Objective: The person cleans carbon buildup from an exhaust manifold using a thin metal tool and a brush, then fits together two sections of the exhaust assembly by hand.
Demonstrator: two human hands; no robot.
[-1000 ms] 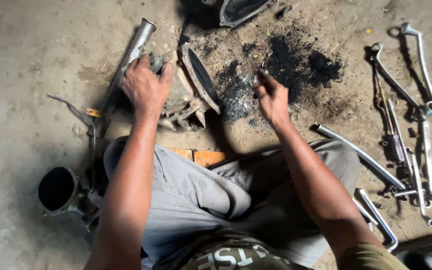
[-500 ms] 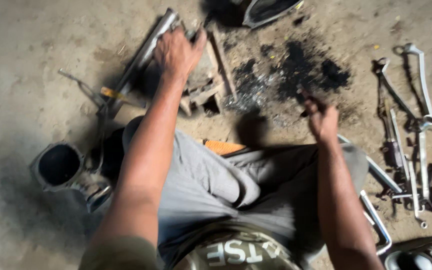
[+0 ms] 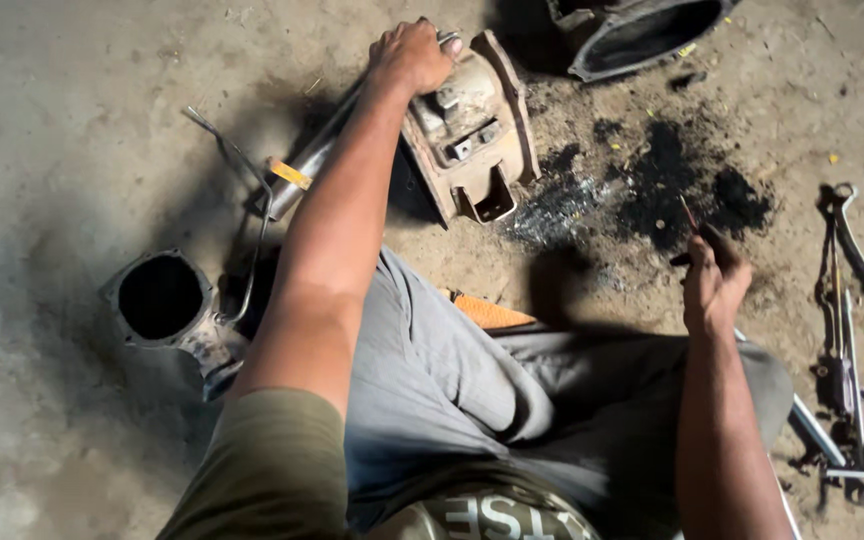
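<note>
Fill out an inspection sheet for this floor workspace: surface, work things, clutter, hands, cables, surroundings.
Surface: bare concrete floor, dusty, with a black sooty patch.
Work things: rusty tan metal housing tipped on edge; thin dark rod-like tool.
Clutter: grey metal pipe with yellow band; round open-mouthed metal part; long metal wrenches and rods at the right; dark hollow casing at the top.
Hands: left hand grips the housing's top; right hand holds the thin tool.
Cables: thin bent wire beside the pipe.
Surroundings: nothing seen.
</note>
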